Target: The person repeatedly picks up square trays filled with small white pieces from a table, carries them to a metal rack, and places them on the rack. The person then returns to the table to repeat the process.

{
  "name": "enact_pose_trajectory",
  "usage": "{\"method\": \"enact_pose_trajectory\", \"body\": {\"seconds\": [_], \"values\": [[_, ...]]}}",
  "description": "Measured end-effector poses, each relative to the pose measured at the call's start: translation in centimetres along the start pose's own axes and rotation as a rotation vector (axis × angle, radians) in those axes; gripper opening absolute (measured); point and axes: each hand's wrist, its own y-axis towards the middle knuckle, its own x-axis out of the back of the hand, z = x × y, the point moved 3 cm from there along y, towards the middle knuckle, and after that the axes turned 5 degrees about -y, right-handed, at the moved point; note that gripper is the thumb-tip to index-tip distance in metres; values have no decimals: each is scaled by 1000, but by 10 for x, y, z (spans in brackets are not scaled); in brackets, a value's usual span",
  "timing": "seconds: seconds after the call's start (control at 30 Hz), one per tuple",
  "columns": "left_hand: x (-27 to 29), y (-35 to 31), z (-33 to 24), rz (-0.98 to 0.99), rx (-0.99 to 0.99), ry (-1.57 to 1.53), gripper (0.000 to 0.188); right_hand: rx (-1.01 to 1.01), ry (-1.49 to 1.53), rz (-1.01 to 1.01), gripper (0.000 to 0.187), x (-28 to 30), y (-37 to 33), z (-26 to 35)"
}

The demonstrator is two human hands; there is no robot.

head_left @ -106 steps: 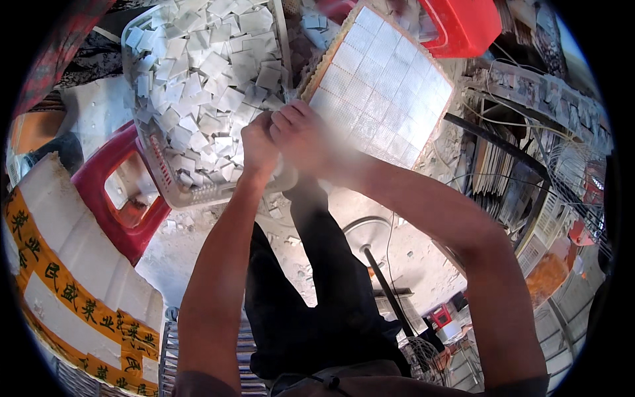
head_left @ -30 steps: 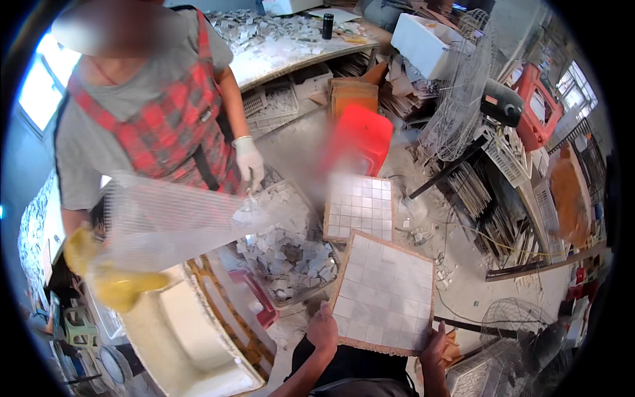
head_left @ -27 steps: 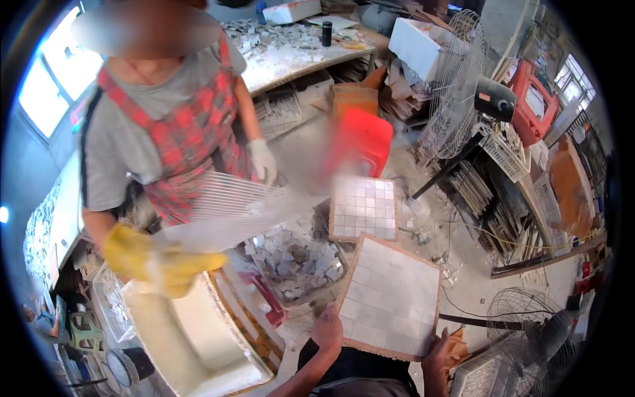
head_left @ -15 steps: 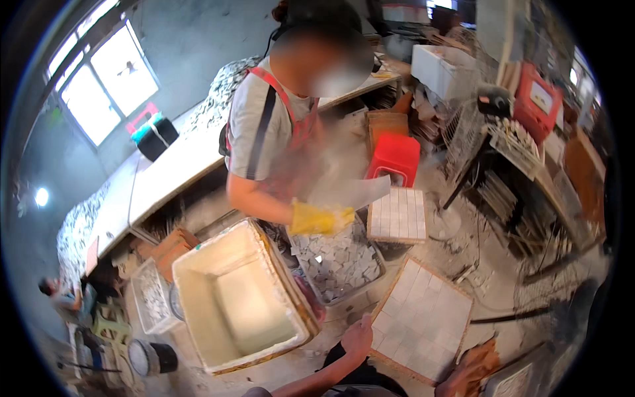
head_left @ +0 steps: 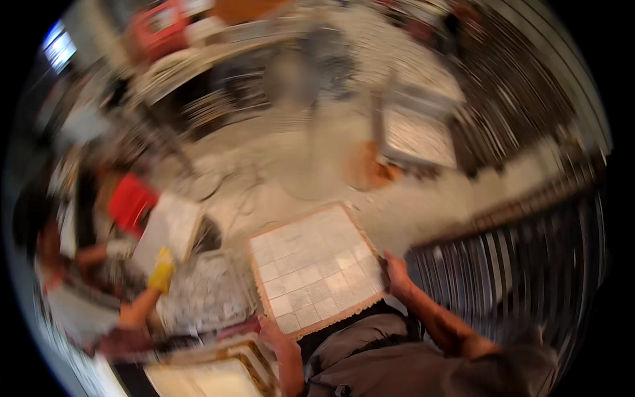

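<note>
A square board of white tiles point(head_left: 317, 264), laid in a grid with brownish edges, sits low in front of my body. My left hand point(head_left: 276, 341) is closed on its near left corner. On the right edge, my right hand point(head_left: 397, 274) grips the board near its near right corner; the fingertips are partly hidden. A crate of loose white tile pieces point(head_left: 205, 294) stands to the left of the board. Beyond it, a co-worker's yellow-gloved hand point(head_left: 162, 271) is at another pale board point(head_left: 173, 225).
A cream foam box point(head_left: 205, 380) is at the lower left. A red stool point(head_left: 132, 204) stands behind the co-worker's board. To the right is a rack of dark slats point(head_left: 509, 278). Farther off, a grey tray point(head_left: 420, 135) lies by an orange-brown item point(head_left: 370, 167). Motion blurs much of the picture.
The view has swung to the right. The tile board now lies squarely before me, and my right hand shows on its right edge. The co-worker and crate have shifted to the left of the picture.
</note>
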Motion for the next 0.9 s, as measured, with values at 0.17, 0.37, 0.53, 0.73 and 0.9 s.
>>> {"method": "enact_pose_trajectory", "body": {"seconds": [0.17, 0.37, 0.53, 0.73, 0.9], "values": [[-65, -32, -27, 42, 246, 50, 46, -32, 17, -255, 35, 25, -33, -8], [-72, 19, 13, 377, 281, 212, 47, -110, 282, -461, 39, 59, -77, -74], [-126, -9, 7, 561, 236, 422, 46, -117, 540, -647, 38, 74, -108, -98], [-166, -50, 34, 792, 127, 521, 48, -83, 849, -798, 32, 111, -139, -109], [-187, -83, 63, 908, 122, 525, 45, -52, 984, -888, 33, 144, -149, -127]]}}
